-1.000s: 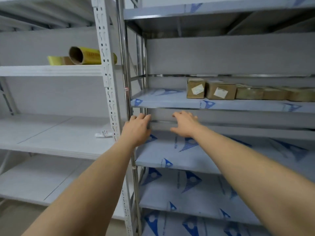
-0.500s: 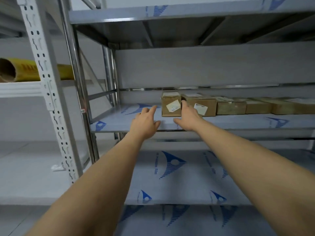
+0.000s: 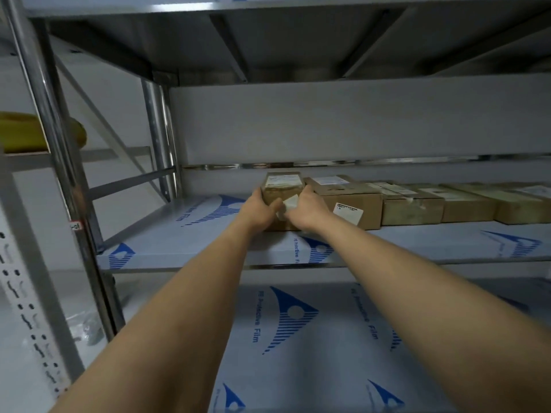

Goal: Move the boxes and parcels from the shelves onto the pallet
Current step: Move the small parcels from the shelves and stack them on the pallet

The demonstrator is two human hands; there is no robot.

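I am at the pick-up step: my left hand (image 3: 258,207) and my right hand (image 3: 307,208) are clamped on either side of the small brown cardboard box with white paper labels (image 3: 281,189), the leftmost one in a row of boxes at the back of the grey metal shelf covered in blue-printed protective film (image 3: 190,234). My left fingers wrap round its left face and my right fingers round its right face, thumbs toward the front, so both hands grip it and neither holds anything else. The box appears to sit on the shelf, touching the wider brown cardboard box with a white label on its front (image 3: 348,201) just beside it on the right; more flat brown parcels (image 3: 441,202) continue the row to the right. Judging from this, the lift has not begun. The next move calls for drawing the box straight toward me along the shelf, clear of its neighbour so I don't drag that one along, then carrying it down to the pallet, which is not in view here.
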